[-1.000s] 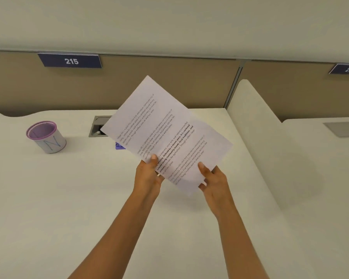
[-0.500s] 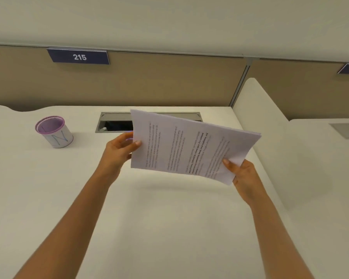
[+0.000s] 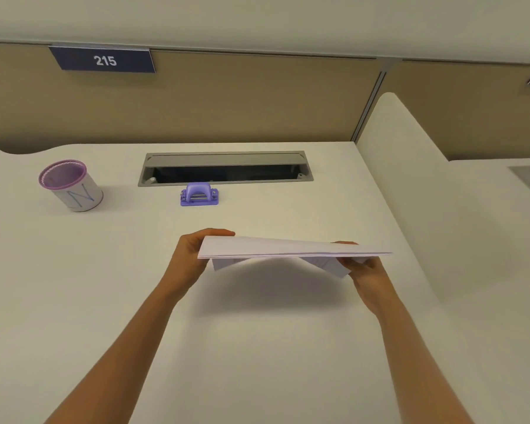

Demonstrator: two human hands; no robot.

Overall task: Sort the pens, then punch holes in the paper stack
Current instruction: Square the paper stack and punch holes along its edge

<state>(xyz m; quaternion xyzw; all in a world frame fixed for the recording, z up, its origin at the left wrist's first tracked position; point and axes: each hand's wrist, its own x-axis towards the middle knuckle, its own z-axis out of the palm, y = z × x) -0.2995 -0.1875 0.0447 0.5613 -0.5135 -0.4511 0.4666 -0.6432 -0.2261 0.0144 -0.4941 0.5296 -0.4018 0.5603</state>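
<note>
A white paper stack (image 3: 276, 247) hovers nearly flat above the middle of the desk, seen almost edge-on, its lower sheets sagging. My left hand (image 3: 193, 255) grips its left end, thumb on top. My right hand (image 3: 363, 270) holds its right end from below. A small purple hole punch (image 3: 199, 194) stands on the desk beyond the stack, apart from it. At the far left stands a white pen cup (image 3: 72, 186) with a purple rim and a blue N on its side; no pens show.
A grey cable tray (image 3: 225, 168) with its lid open is set into the white desk (image 3: 104, 270) behind the punch. A white divider panel (image 3: 410, 185) rises along the right side. A tan partition with a 215 sign (image 3: 104, 60) closes the back.
The paper stack has turned from upright, facing me, to nearly flat and has dropped lower toward the desk. Both hands moved down with it. The hole punch has come into sight.
</note>
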